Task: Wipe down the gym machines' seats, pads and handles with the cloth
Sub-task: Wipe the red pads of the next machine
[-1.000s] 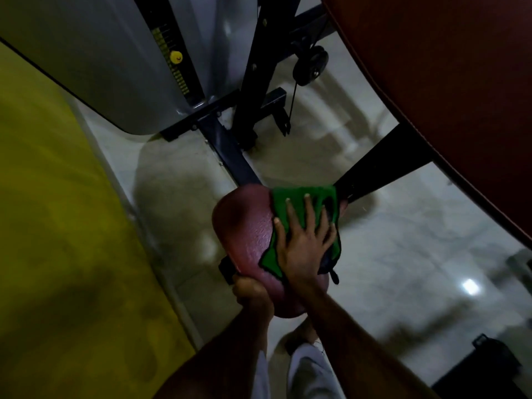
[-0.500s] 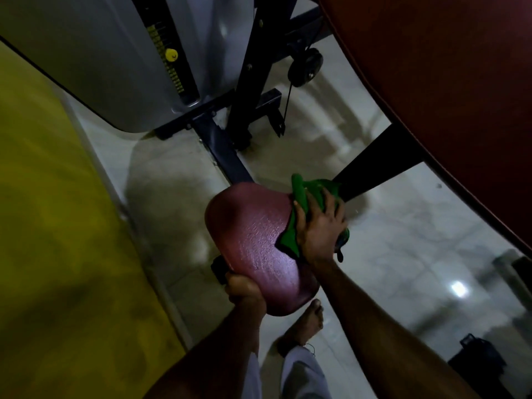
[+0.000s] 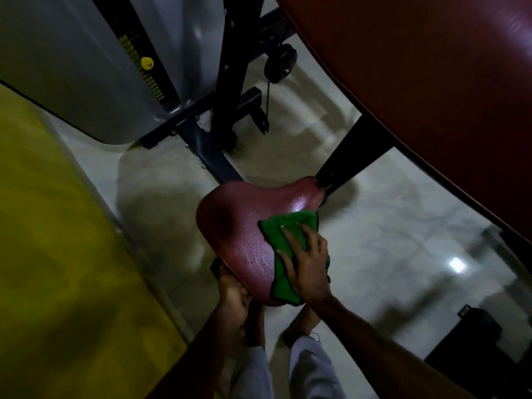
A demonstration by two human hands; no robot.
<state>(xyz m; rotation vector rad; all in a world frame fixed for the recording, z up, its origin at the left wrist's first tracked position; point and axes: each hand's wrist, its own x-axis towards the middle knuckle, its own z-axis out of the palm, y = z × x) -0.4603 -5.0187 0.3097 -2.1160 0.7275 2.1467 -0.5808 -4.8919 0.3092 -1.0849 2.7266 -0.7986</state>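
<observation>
A maroon saddle-shaped seat [image 3: 244,223] sits on a black machine frame low in the middle of the view. A green cloth [image 3: 283,228] lies on the seat's right side. My right hand [image 3: 306,263] presses flat on the cloth with fingers spread and straight. My left hand [image 3: 234,292] grips the seat's near left edge from below, its fingers curled under the rim. A large maroon back pad [image 3: 431,96] fills the upper right.
A grey weight-stack shroud [image 3: 86,67] with a yellow selector pin [image 3: 146,63] stands at upper left. Black frame bars [image 3: 210,151] and a pulley [image 3: 280,66] lie behind the seat. A yellow wall [image 3: 51,254] runs along the left. Pale tiled floor surrounds my bare foot [image 3: 302,321].
My right hand slid the cloth from the seat's narrow far right end back toward its near right side. The left hand kept its grip on the seat edge.
</observation>
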